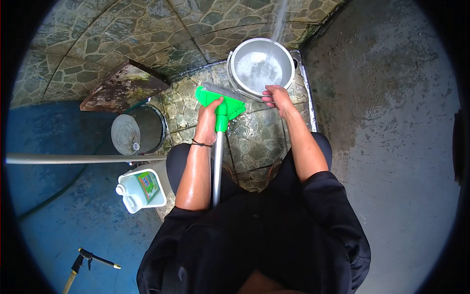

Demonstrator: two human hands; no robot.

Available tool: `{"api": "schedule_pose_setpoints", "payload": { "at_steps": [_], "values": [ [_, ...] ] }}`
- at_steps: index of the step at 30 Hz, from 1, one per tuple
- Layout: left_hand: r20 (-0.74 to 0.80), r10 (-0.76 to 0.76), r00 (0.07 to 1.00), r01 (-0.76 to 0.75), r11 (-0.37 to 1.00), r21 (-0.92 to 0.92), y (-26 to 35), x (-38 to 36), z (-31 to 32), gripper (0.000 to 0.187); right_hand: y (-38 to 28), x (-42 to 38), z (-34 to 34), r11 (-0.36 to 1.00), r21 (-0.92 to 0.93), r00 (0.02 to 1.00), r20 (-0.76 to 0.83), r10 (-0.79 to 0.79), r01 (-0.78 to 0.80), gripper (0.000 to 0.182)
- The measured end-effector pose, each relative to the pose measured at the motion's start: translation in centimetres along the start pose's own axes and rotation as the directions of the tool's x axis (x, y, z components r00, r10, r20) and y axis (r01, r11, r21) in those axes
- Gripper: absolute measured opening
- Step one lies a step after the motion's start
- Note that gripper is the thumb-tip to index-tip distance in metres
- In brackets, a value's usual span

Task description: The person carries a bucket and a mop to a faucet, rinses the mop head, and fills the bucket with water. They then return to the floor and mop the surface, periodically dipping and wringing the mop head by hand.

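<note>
My left hand [208, 119] is closed round the neck of a green brush head [223, 104] with grey bristles along its far edge. Its silver pole [218, 166] runs back between my knees. A stream of water [280, 22] falls from above into a grey bucket [289, 78] holding foamy water [258, 71]. Beside the bucket's near right rim is my right hand [278, 99], its fingers curled together; whether anything is in them is too small to make out. The bucket's handle hangs down on its left side.
To the left stand a lidded dark container [125, 134], a white tub [160, 195] with a labelled jug [138, 189], and a horizontal pole [88, 159]. A spray gun [87, 255] is at the lower left. Walls rise ahead and at the right [382, 147]; a worn board [125, 88] juts out.
</note>
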State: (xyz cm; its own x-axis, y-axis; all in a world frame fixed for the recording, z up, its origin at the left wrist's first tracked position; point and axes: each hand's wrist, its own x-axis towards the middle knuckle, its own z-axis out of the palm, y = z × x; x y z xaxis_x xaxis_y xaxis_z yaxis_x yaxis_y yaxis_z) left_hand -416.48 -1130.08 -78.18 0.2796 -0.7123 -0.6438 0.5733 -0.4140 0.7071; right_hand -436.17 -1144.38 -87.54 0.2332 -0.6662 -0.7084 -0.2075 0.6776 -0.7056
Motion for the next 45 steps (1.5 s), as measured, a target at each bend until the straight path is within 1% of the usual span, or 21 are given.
{"api": "schedule_pose_setpoints", "payload": {
  "at_steps": [11, 13, 29, 32, 33, 35, 37, 38, 39, 40, 41, 42, 43, 45],
  "values": [
    [0.014, 0.011, 1.000, -0.011, 1.000, -0.009, 0.5, -0.9, 0.5, 0.033, 0.3, 0.2, 0.0, 1.000, 0.002, 1.000, 0.010, 0.002, -0.002, 0.027],
    [-0.005, 0.009, 1.000, -0.009, 1.000, 0.000, 0.5, -0.9, 0.5, 0.032, 0.3, 0.2, -0.1, 1.000, -0.001, 1.000, 0.011, 0.000, 0.000, 0.028],
    [-0.001, 0.004, 1.000, -0.003, 1.000, 0.018, -0.4, 0.1, -0.3, 0.032, 0.3, 0.3, -0.2, 1.000, -0.020, 1.000, 0.021, -0.003, 0.003, 0.029],
    [0.009, -0.020, 1.000, 0.020, 1.000, -0.001, 0.3, -0.8, 0.1, 0.033, -0.9, 1.5, -1.2, 0.983, 0.154, 0.994, 0.073, 0.085, -0.096, 0.037],
    [0.051, -0.040, 0.998, 0.041, 0.999, -0.019, 0.0, -0.5, -0.4, 0.033, -1.9, 2.3, -1.1, 0.964, 0.246, 0.994, 0.066, 0.087, -0.101, 0.040],
    [0.066, 0.016, 0.998, -0.010, 0.996, -0.091, -1.2, 0.3, -1.0, 0.031, -5.3, 4.3, -0.9, 0.906, 0.418, 0.997, 0.067, 0.031, -0.057, 0.047],
    [0.073, 0.023, 0.997, -0.015, 0.995, -0.103, -0.5, 0.0, -0.5, 0.030, -8.7, 7.3, -0.2, 0.850, 0.527, 0.989, 0.134, -0.060, -0.020, 0.054],
    [0.065, 0.008, 0.998, -0.003, 0.997, -0.079, -0.3, -0.3, -0.4, 0.029, -10.4, 8.3, 0.4, 0.846, 0.533, 0.990, 0.132, -0.053, -0.025, 0.056],
    [0.020, 0.029, 0.999, -0.028, 0.998, -0.064, 0.0, -0.7, 0.0, 0.028, -11.5, 9.1, 0.9, 0.839, 0.542, 0.991, 0.131, -0.030, -0.046, 0.057],
    [0.018, 0.048, 0.999, -0.048, 0.998, -0.031, -0.7, 0.0, -0.6, 0.028, -12.0, 10.0, 1.3, 0.837, 0.543, 0.995, 0.101, 0.007, -0.061, 0.056],
    [0.003, 0.114, 0.993, -0.113, 0.989, -0.099, -1.1, 0.4, -0.3, 0.027, -12.5, 10.9, 1.6, 0.833, 0.547, 0.996, 0.069, 0.051, -0.080, 0.055],
    [0.019, 0.081, 0.996, -0.080, 0.995, -0.065, -0.8, 0.1, -0.6, 0.027, -13.0, 10.8, 1.8, 0.828, 0.551, 0.994, 0.036, 0.099, -0.103, 0.054],
    [0.033, 0.043, 0.999, -0.042, 0.999, -0.032, -0.6, -0.3, -0.8, 0.026, -12.9, 10.6, 1.8, 0.841, 0.531, 0.994, 0.031, 0.101, -0.102, 0.052],
    [0.022, 0.054, 0.998, -0.053, 0.998, -0.046, -0.5, -0.8, -0.6, 0.026, -12.8, 10.1, 1.7, 0.868, 0.486, 0.994, 0.017, 0.104, -0.099, 0.048]
  ]
}}
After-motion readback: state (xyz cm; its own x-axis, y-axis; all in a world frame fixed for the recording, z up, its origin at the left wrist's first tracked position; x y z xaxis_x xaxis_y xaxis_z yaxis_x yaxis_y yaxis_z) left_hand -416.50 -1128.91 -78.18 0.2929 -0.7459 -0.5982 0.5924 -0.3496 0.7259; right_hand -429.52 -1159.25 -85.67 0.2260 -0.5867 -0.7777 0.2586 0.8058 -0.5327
